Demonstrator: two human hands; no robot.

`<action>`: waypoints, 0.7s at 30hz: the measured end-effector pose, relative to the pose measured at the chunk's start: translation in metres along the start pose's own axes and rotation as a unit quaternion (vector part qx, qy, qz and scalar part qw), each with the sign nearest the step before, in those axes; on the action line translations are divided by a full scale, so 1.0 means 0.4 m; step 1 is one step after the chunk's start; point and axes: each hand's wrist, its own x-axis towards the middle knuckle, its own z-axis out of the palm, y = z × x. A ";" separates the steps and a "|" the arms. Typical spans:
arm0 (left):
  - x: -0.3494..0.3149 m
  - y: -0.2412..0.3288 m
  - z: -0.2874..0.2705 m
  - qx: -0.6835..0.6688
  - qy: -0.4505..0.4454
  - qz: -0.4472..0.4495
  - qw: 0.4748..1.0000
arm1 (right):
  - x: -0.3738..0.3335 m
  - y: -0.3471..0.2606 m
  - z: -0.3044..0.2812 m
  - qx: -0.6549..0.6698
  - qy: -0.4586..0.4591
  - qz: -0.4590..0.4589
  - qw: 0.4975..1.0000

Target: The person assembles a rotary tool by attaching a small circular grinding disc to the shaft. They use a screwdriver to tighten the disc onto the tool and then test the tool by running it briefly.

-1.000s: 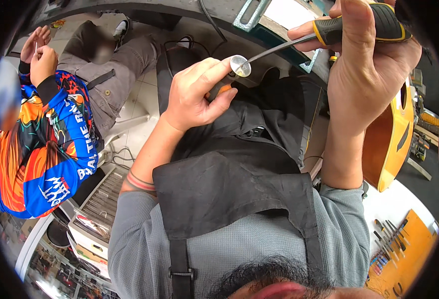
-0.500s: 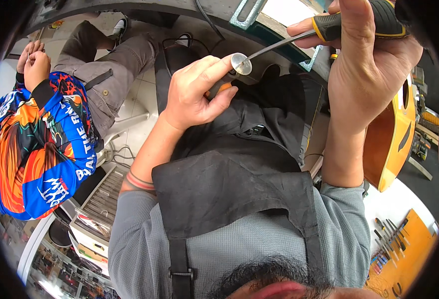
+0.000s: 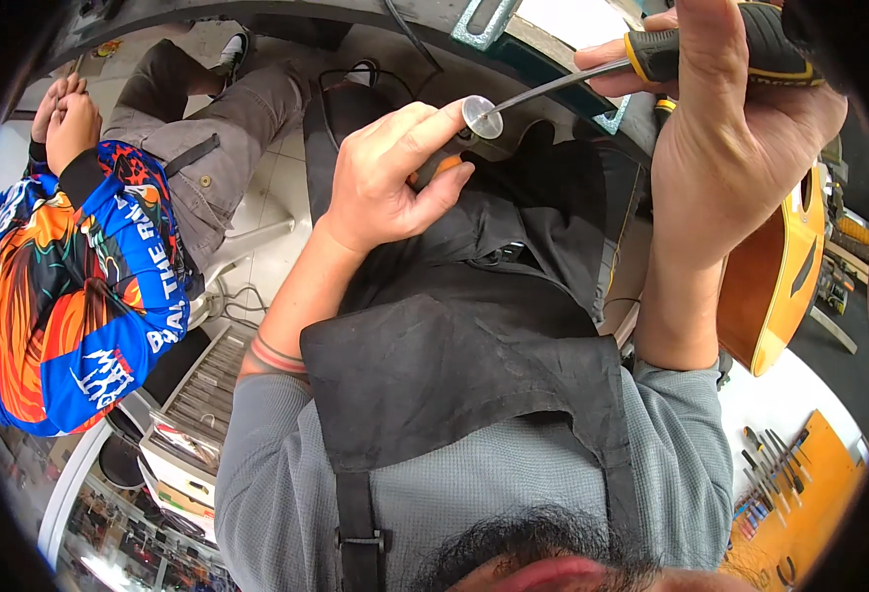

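Note:
My left hand (image 3: 385,183) is closed, its index finger stretched along the edge of a clear round disc (image 3: 483,116). Between thumb and fingers shows part of an orange-and-dark piece (image 3: 448,165); most of it is hidden, and I cannot tell whether the disc belongs to it. My right hand (image 3: 735,148) grips a screwdriver (image 3: 666,56) by its black and yellow handle, thumb on the near side and fingers behind. The screwdriver's thin metal shaft points left and down, its tip at the middle of the disc.
A dark workbench edge (image 3: 336,28) with a teal metal frame (image 3: 484,22) runs across the far side. At left sits another person (image 3: 89,286), hands together. A yellow guitar-like body (image 3: 785,276) stands at right, near a tool board (image 3: 799,503). A black apron (image 3: 454,365) covers my front.
Both hands, with the disc and the screwdriver, have shifted very slightly to the right in the picture. The screwdriver tip stays at the disc, and both grips look the same.

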 end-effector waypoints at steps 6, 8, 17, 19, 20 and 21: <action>-0.002 0.043 -0.006 0.007 -0.040 -0.022 0.999 | -0.012 -0.013 -0.009 -0.031 -0.004 -0.058 0.998; -0.001 0.057 0.000 0.008 -0.046 -0.024 0.999 | -0.012 -0.021 -0.015 -0.020 0.000 -0.045 0.999; 0.006 0.080 0.025 -0.026 -0.004 0.010 1.000 | -0.008 -0.067 -0.045 0.010 -0.026 -0.005 1.000; 0.004 0.086 0.021 -0.028 -0.009 0.005 1.000 | -0.012 -0.072 -0.039 -0.024 -0.024 -0.010 0.999; 0.001 0.086 0.017 -0.031 -0.023 0.009 0.999 | -0.012 -0.076 -0.040 -0.036 -0.027 -0.014 0.999; -0.003 0.086 0.013 -0.034 -0.037 0.013 0.999 | -0.008 -0.073 -0.043 -0.039 -0.039 -0.016 0.998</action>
